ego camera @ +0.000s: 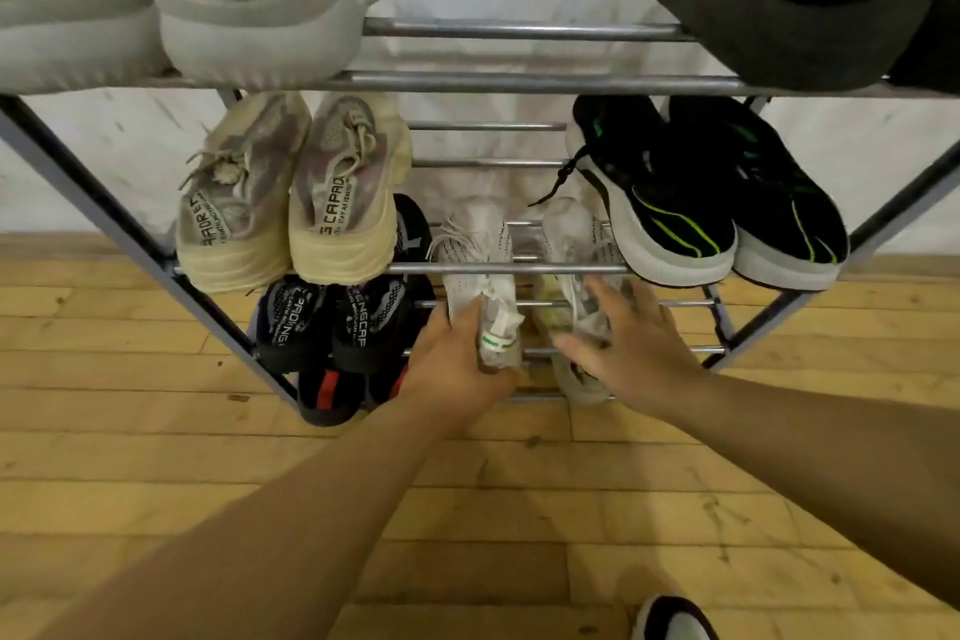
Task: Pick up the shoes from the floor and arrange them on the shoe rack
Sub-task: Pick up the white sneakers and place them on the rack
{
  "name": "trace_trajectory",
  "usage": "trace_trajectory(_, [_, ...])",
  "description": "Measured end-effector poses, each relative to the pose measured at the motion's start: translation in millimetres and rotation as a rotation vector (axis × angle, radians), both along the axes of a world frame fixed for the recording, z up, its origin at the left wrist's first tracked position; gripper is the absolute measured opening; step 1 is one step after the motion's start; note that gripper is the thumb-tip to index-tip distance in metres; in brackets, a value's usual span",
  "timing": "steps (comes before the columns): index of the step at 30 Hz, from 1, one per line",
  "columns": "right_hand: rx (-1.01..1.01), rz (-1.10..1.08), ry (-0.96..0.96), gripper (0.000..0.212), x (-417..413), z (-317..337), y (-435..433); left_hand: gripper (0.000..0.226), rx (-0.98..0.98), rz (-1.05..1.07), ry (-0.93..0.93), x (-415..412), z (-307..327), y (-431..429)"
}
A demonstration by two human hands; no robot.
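Left hand (457, 359): grips heel of left white shoe (475, 250), centre frame.
Right hand (628, 343): fingers spread, flat on right white shoe (566, 234).
Place: both side by side on rack (545, 82), low shelf, centre.

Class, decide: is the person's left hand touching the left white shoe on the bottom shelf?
Touching. The head view shows the left hand gripping the heel of the left white shoe.
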State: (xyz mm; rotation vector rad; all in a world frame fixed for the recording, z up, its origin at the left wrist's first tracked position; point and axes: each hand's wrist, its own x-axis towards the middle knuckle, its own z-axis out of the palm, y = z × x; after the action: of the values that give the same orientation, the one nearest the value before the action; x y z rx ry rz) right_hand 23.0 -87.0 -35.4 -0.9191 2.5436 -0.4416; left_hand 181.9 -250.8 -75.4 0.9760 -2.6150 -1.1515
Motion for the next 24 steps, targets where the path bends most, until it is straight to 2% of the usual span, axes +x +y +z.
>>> trace_trajectory(3, [0.061,0.056,0.123,0.09,-1,-10,0,0.08,-0.009,-0.018,0.028,-2,-4,-3])
trace_trajectory(8, [-0.01,0.036,0.192,0.075,-11,-19,7,0.084,0.035,-0.055,0.079,-23,-5,9])
trace_trajectory(12, [-0.013,-0.007,0.307,0.071,-37,-23,27,0.082,0.084,-0.074,0.103,-59,-5,32])
trace_trajectory(19, [-0.013,-0.04,0.308,0.062,-62,-29,55,0.102,0.15,-0.15,0.007,-115,-1,72])
trace_trajectory(24, [-0.037,-0.028,0.319,0.063,-61,-27,55,0.095,0.159,-0.199,-0.034,-115,-5,73])
